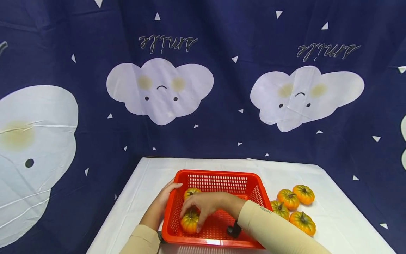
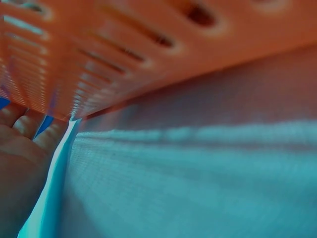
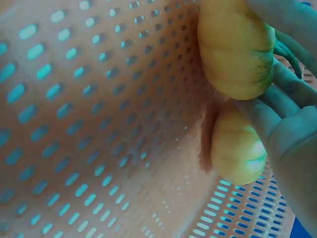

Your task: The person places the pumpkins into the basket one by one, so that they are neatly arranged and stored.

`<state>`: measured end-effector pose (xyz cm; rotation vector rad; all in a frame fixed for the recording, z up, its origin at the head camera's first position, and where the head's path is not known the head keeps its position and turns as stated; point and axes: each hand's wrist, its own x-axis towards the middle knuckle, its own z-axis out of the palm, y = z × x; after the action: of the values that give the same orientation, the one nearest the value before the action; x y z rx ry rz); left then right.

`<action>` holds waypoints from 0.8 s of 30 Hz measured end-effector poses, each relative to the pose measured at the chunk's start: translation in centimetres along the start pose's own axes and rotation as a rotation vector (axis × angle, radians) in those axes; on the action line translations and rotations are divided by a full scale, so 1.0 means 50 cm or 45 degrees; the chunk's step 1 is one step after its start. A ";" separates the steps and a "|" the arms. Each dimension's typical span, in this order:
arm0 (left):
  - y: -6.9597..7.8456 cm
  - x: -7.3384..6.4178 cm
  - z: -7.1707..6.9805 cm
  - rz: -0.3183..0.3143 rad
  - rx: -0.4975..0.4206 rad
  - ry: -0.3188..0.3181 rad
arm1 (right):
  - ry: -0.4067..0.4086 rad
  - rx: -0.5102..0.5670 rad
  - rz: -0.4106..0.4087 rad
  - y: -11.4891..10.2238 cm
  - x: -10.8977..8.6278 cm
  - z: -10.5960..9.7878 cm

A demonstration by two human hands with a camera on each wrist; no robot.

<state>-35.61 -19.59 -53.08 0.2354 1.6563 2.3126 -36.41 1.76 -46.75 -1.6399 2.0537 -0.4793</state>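
A red plastic basket [image 1: 212,235] with slotted walls stands on the white table. My left hand [image 1: 165,194] holds its left rim, thumb over the edge and fingers along the outside; those fingers [image 2: 47,134] show against the slotted wall in the left wrist view. Inside the basket my right hand [image 1: 203,204] reaches to the left end and grips a small orange-and-green pumpkin [image 1: 189,223] around its sides, the stem [image 3: 290,57] between thumb and fingers. Another pumpkin [image 1: 191,192] lies just beyond it along the left wall, partly covered by the right hand.
Several small pumpkins [image 1: 302,223] sit on the table [image 1: 336,197] close to the basket's right side. A black device [image 1: 234,230] hangs at my right wrist. Behind the table hangs a dark blue cloth [image 1: 228,141] printed with clouds.
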 end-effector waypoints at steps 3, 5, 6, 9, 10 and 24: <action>-0.003 0.000 0.002 -0.008 -0.022 -0.009 | 0.008 -0.049 0.004 -0.003 0.000 0.002; -0.003 -0.001 0.003 -0.010 -0.030 -0.006 | 0.010 -0.082 0.007 -0.006 0.001 0.002; -0.004 -0.001 0.004 -0.010 -0.035 -0.004 | 0.011 -0.093 0.010 -0.007 0.001 0.002; -0.003 -0.002 0.004 -0.016 -0.049 0.003 | 0.011 -0.092 0.020 -0.010 0.001 0.002; -0.002 -0.002 0.004 -0.022 -0.052 0.009 | 0.010 -0.091 0.021 -0.011 0.001 0.001; 0.002 -0.003 0.004 -0.015 -0.054 -0.013 | 0.073 -0.104 0.056 -0.030 -0.016 -0.030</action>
<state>-35.43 -19.51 -52.92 0.2274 1.5977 2.3311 -35.86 2.16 -44.58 -1.6413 2.1725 -0.4374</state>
